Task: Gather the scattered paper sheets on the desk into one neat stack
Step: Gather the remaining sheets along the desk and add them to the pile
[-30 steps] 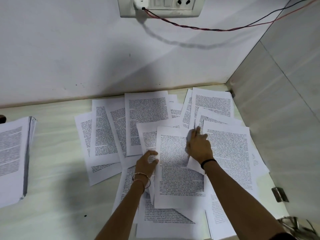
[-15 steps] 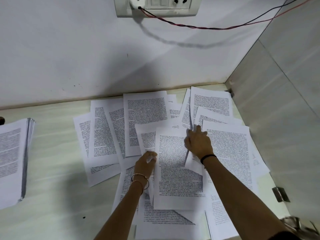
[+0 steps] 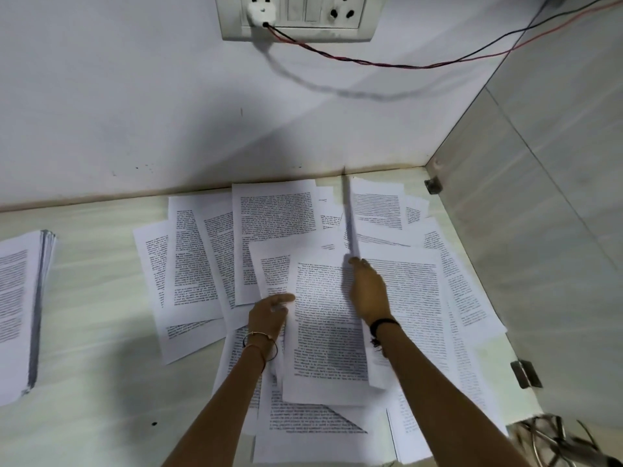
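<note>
Scattered sheets (image 3: 276,237) under flat left hand (image 3: 269,315), right hand (image 3: 369,291) pinching lifted sheet (image 3: 349,224) (edge-on)

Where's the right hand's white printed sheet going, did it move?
Yes. The white printed sheet lifted off the pale desk, edge-up in the right hand.

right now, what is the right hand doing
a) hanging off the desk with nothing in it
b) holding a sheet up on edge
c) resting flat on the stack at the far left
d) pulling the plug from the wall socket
b: the right hand grips a sheet that stands nearly edge-on above the scattered papers.
</note>
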{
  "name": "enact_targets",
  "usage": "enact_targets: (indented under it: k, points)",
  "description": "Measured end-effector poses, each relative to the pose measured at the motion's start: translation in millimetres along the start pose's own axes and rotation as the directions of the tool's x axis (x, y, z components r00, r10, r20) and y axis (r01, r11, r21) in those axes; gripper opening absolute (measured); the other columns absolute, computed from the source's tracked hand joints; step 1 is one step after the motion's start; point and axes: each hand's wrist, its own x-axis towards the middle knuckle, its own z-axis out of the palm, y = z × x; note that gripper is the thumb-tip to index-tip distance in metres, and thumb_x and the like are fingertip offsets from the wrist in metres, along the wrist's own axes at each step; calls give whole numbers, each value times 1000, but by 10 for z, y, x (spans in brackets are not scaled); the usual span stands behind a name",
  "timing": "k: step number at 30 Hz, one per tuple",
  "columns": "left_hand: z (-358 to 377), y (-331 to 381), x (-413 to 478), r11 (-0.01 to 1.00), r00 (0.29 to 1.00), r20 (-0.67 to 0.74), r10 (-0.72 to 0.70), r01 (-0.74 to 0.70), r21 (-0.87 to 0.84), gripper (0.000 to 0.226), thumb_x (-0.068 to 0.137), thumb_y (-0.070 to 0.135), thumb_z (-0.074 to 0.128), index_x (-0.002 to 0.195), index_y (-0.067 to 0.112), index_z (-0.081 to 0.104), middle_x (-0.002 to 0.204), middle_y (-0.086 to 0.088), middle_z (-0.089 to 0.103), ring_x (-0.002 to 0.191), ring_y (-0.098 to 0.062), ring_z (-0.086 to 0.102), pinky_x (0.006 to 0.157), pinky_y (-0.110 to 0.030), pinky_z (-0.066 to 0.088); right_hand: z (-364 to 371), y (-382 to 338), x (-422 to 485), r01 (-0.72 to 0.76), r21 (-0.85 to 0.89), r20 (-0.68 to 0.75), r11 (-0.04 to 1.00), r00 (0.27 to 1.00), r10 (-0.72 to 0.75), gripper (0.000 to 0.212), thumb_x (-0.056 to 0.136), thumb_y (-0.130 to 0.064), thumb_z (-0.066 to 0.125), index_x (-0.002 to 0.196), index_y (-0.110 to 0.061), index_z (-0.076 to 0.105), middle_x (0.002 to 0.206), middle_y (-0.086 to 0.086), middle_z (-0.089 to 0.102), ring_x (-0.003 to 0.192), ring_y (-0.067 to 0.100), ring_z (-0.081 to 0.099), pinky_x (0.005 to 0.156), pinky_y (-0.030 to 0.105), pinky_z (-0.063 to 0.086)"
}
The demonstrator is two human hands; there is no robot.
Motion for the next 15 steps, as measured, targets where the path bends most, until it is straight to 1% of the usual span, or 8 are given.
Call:
enact_targets:
  k: [2, 4, 6, 8, 10, 12, 14, 15]
  points:
    - [-119, 4, 15, 998, 998, -47, -49, 47, -39, 36, 80, -11, 47, 103, 3, 70, 114, -14, 67, 109, -22, 61, 100, -28, 43, 140, -212, -91, 87, 26, 23, 996, 996, -87, 49, 90, -1, 45, 138, -8, 42, 117, 16, 59, 91, 32, 63, 75, 38, 54]
    - [-302, -26, 38, 988, 987, -112, -119, 107, -108, 38, 80, -9, 46, 98, 10, 73, 110, -13, 69, 106, -30, 63, 97, -38, 48, 308, -437, -176, 148, 74, 47, 986, 987, -152, 49, 89, -2, 48, 137, -10, 44, 121, 16, 57, 91, 31, 63, 74, 34, 52]
    - [-515, -60, 64, 965, 967, -158, -202, 170, -198, 34, 81, -2, 52, 84, 22, 76, 106, -10, 71, 105, -30, 63, 99, -42, 48, 459, -690, -247, 196, 124, 104, 973, 972, -209, 54, 84, 3, 48, 136, -12, 44, 129, 16, 53, 101, 33, 60, 81, 36, 51]
    - [-716, -104, 79, 936, 952, -142, -270, 224, -272, 20, 80, 11, 62, 81, 23, 78, 108, -9, 71, 108, -29, 62, 103, -44, 45, 536, -954, -297, 244, 205, 191, 948, 940, -283, 59, 84, 2, 47, 140, -15, 39, 140, 13, 46, 113, 35, 55, 92, 40, 49]
    - [-872, -144, 59, 910, 944, -141, -299, 238, -339, 14, 80, 22, 64, 85, 19, 77, 106, -10, 71, 106, -29, 63, 102, -44, 45, 545, -1163, -322, 291, 304, 280, 907, 883, -377, 55, 94, -17, 46, 146, -25, 27, 152, 9, 32, 123, 34, 50, 99, 44, 45]
    - [-978, -155, 0, 888, 941, -160, -300, 214, -406, 24, 87, 31, 57, 88, 15, 75, 100, -8, 71, 98, -27, 64, 92, -36, 49, 532, -1246, -334, 324, 343, 332, 881, 836, -437, 54, 99, -44, 35, 148, -37, 13, 160, 2, 15, 134, 27, 42, 107, 45, 38]
    - [-1013, -165, -26, 888, 943, -151, -296, 214, -406, 36, 92, 37, 50, 97, 9, 71, 98, -8, 69, 92, -24, 63, 82, -31, 48, 514, -1180, -343, 311, 373, 258, 874, 870, -419, 56, 98, -53, 30, 149, -40, 10, 160, -6, 10, 143, 16, 27, 113, 41, 30]
    - [-1020, -171, -25, 898, 943, -161, -293, 214, -383, 34, 91, 37, 52, 97, 9, 70, 100, -8, 68, 94, -25, 62, 84, -31, 46, 521, -1088, -346, 286, 388, 180, 876, 909, -376, 57, 98, -52, 31, 150, -36, 13, 160, -8, 12, 144, 11, 20, 115, 38, 28]
